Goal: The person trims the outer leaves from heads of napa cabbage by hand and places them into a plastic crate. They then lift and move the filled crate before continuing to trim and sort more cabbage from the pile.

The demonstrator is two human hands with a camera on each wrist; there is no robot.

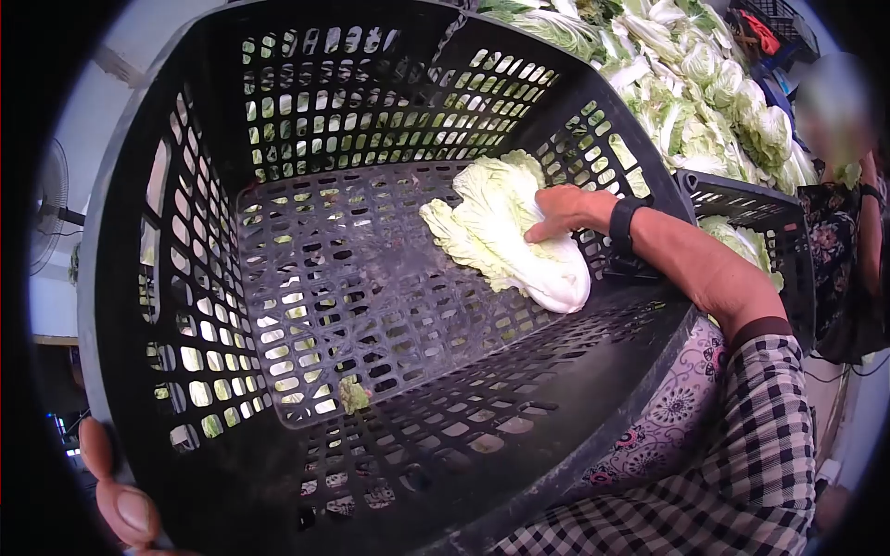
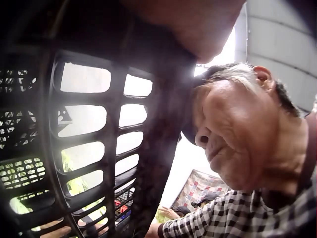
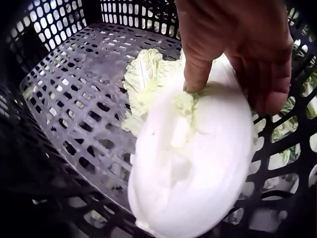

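A napa cabbage (image 1: 519,241) with a white base and pale green leaves is inside the black plastic crate (image 1: 389,371), near its right wall. My right hand (image 1: 575,211) grips it from above. In the right wrist view, the thumb of that hand (image 3: 233,54) presses one side of the cabbage (image 3: 198,148) and the fingers reach round the other. At the crate's left edge, my left hand (image 1: 125,500) holds the rim, mostly hidden by the crate. The left wrist view has part of this hand (image 2: 198,25) at the top, beside the slotted crate wall (image 2: 111,124).
A small leaf scrap (image 1: 353,396) lies in the crate. Behind it rises a large heap of napa cabbages (image 1: 705,93). Another black crate (image 1: 788,227) with cabbage stands to the right, near another person (image 1: 834,250). Patterned cloth (image 1: 667,408) shows below the crate, and a fan (image 1: 51,204) stands left.
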